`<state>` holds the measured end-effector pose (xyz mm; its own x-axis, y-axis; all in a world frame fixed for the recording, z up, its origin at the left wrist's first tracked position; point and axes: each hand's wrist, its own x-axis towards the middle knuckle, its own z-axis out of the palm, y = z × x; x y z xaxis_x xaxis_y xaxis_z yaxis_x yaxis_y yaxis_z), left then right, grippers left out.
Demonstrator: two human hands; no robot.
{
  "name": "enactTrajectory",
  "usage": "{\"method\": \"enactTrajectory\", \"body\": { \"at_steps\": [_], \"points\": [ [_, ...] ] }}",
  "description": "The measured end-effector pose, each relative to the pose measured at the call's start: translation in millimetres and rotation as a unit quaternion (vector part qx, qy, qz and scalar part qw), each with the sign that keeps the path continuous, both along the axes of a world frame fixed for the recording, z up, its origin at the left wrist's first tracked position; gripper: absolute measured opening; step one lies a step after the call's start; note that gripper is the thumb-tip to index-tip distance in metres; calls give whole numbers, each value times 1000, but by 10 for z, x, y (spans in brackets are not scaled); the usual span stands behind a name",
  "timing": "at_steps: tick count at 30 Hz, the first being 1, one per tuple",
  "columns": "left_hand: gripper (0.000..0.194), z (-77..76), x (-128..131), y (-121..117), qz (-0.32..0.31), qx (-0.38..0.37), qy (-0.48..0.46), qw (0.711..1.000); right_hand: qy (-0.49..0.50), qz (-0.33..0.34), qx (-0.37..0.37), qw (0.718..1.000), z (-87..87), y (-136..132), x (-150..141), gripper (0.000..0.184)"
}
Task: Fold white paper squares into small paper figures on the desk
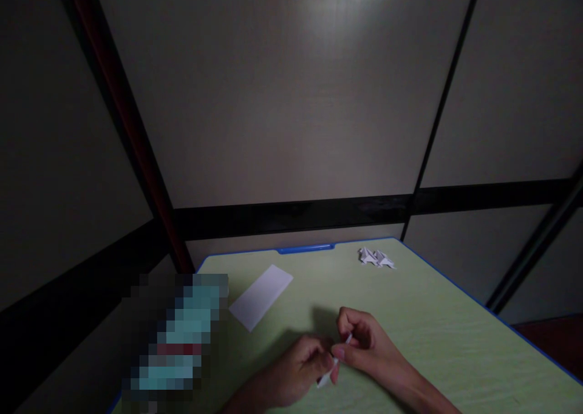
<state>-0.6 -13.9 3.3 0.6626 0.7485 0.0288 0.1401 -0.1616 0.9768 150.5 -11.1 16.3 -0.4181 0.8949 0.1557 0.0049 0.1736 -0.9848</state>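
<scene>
Pale green, our tabletop (432,323) spreads beneath everything. Over it, our left hand (298,365) and right hand (364,338) work just beside each other, fingers pinched. Beyond the left lies a flat white sheet (262,298); near the far edge, folded paper figures (367,257). Between both hands' fingertips we grasp a slim white paper piece (324,379).

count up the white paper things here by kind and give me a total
Flat rectangular sheet: 1
Folded paper figures, close together near the far edge of the table: 2
Small paper piece held between the left hand and right hand: 1
Total: 4
</scene>
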Motion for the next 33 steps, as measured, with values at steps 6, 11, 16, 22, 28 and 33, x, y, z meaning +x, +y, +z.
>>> {"method": "enactTrajectory", "body": {
  "at_steps": [6, 11, 16, 22, 28, 33],
  "points": [
    [53, 24, 3, 20, -22, -7, -26, 999, 10, 17, 9, 1000, -17, 3, 22, 31],
    [51, 48, 0, 25, -30, -15, -35, 999, 30, 27, 8, 999, -8, -4, 18, 28],
    [50, 27, 6, 27, -11, -49, -47, 998, 48, 29, 9, 998, 22, -10, 15, 24],
    [53, -14, 23, 48, 26, -86, -37, 995, 61, 13, 18, 998, 31, -22, 37, 35],
    [52, -76, 16, 64, 21, -83, -45, 995, 69, 25, 4, 997, 24, -9, 30, 33],
    [51, -52, 23, 46, 13, -71, -37, 997, 51, 12, 16, 999, 36, -32, 24, 31]
  ]
}}
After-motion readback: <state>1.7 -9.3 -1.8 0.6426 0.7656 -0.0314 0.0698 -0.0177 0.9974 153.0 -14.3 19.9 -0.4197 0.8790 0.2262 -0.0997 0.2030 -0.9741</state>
